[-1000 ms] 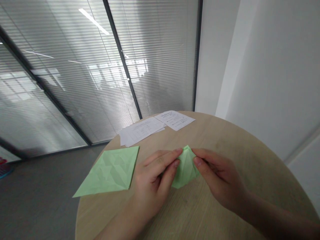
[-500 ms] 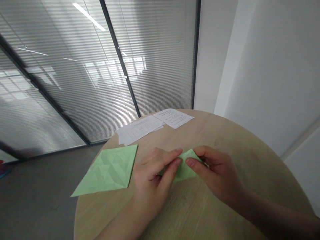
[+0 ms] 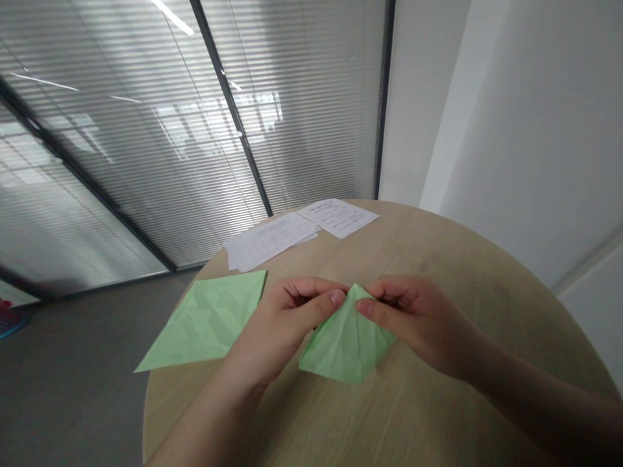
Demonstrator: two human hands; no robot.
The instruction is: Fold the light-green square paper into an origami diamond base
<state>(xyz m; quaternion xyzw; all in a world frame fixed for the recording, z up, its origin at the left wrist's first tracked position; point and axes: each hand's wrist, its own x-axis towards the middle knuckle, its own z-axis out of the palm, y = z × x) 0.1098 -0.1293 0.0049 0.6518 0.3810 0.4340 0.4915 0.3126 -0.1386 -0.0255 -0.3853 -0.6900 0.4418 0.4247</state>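
A folded piece of light green paper (image 3: 348, 347) is held up between both hands over the table, its creased face toward me and its pointed tip at the top. My left hand (image 3: 296, 311) pinches its upper left edge, thumb in front and fingers behind. On the other side, my right hand (image 3: 409, 314) grips the paper just below the tip, its thumb pressed on the front face. The fingertips behind the paper are hidden. A larger green sheet (image 3: 209, 318), creased all over, lies left of my left hand, partly covered by that forearm.
The round wooden table (image 3: 438, 253) bears all of this. White papers (image 3: 277, 240) and a printed sheet (image 3: 338, 217) lie at its far edge. The green sheet's corner overhangs the left edge. Behind stand a glass partition with blinds (image 3: 311, 149) and a white wall (image 3: 535, 149).
My left hand has turned and shifted its hold to the upper left edge. More of the folded paper now shows, spread downward between the hands. My right hand keeps its pinch.
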